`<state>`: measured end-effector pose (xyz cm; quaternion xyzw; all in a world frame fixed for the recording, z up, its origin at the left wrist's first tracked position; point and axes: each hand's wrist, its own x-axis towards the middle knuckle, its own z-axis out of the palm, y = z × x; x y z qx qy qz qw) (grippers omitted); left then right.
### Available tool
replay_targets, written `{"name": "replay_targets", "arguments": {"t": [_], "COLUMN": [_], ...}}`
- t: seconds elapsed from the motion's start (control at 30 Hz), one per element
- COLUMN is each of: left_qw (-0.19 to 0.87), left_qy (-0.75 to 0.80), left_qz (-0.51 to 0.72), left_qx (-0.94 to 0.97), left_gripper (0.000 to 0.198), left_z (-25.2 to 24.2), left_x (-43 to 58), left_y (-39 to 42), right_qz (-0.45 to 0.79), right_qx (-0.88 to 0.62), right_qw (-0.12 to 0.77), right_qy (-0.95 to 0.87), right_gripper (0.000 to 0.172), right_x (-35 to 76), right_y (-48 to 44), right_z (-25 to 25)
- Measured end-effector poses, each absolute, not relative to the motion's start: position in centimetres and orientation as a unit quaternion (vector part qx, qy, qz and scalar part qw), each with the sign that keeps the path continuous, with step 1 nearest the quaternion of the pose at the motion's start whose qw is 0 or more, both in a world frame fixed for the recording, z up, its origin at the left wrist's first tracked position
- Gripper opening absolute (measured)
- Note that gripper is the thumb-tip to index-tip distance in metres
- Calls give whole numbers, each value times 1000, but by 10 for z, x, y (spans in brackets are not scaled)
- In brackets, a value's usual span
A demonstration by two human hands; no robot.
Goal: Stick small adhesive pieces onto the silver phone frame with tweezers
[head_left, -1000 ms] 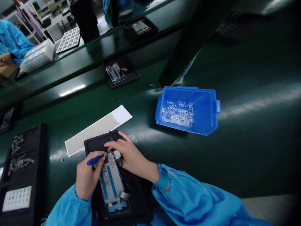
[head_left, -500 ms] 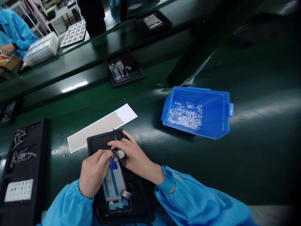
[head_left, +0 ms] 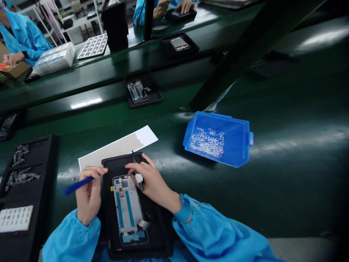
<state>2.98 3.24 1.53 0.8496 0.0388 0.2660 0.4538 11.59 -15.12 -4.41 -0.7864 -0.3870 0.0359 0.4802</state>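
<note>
A phone frame (head_left: 128,207) with blue strips lies in a black tray (head_left: 158,233) in front of me. My left hand (head_left: 88,194) grips a blue pen-like tool (head_left: 75,186) and sits just left of the tray, the tool pointing out to the left. My right hand (head_left: 152,182) rests on the tray's upper right part, holding dark tweezers (head_left: 136,169) at the frame's top corner, with a white cap on one fingertip.
A paper strip (head_left: 117,147) lies behind the tray. A blue bin (head_left: 234,140) of small metal parts stands to the right. A black parts tray (head_left: 24,189) is on the left. Another phone frame in a tray (head_left: 140,92) rides the belt; other people work beyond.
My left hand has pulled away from the phone frame to the left, swinging the blue tool outward. My right hand stays at the frame's top. The view has tilted up slightly.
</note>
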Motion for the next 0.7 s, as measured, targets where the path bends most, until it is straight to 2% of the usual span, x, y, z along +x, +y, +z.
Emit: {"name": "replay_targets", "arguments": {"t": [0.13, 0.2, 0.3, 0.53, 0.7], "left_qw": [249, 145, 60, 28, 94], "left_qy": [-60, -89, -109, -131, -117], "left_qz": [150, 116, 104, 73, 58], "left_qx": [955, 979, 987, 988, 987], "left_gripper": [21, 32, 40, 44, 39], "left_z": [10, -1, -12, -9, -10], "left_x": [18, 14, 13, 22, 24], "left_y": [34, 32, 27, 27, 29], "right_qz": [42, 43, 41, 43, 34], "right_qx": [-785, -785, -786, -782, -766], "right_qw": [481, 480, 479, 487, 528], "right_qy": [-389, -390, -389, -386, -366], "right_gripper": [40, 40, 38, 34, 38], "right_x": [116, 116, 117, 117, 117], "right_y": [-152, -152, -152, -151, -157], "right_z": [-46, -45, -43, -45, -37]}}
